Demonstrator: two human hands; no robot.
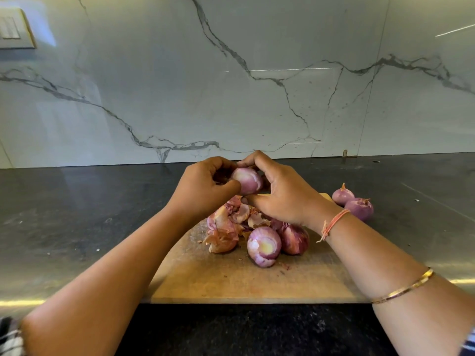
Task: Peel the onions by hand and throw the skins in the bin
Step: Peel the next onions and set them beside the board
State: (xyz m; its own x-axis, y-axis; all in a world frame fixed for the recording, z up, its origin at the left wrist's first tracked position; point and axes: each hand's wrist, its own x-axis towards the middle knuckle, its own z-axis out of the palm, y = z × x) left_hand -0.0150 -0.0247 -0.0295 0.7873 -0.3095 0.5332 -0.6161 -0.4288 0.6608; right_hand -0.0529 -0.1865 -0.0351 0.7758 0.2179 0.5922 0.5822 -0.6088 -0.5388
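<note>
A person's two bare hands hold a partly peeled onion (247, 180) in the air above the far end of a wooden cutting board (246, 281) on a dark worktop (77, 227). The left hand (203, 186) closes its grip on the onion's left side, thumb pressed against the pale purple flesh and fingers curled around the far side. The right hand (280, 194) closes on it from the right, with one finger arched over the top and the thumb tucked beneath.

Directly below the hands, a heap of loose skins (228, 224) lies on the board, papery pink and brown. Just in front of the heap rests a peeled onion (264, 245), its cut end pale yellow and turned toward the camera. Touching it on the right sits a darker onion (295, 238) that still wears its reddish skin, partly hidden under the right wrist.

Two more onions lie off the board on the worktop to the right, touching each other: a smaller one (343, 195) farther back and a larger one (359, 208) nearer. Both show purple flesh with a dry tip.

A thin orange thread (334, 222) circles the right wrist, and a gold bangle (403, 287) sits farther up that forearm. A white marble-patterned wall (231, 73) with grey veins rises behind the worktop.
</note>
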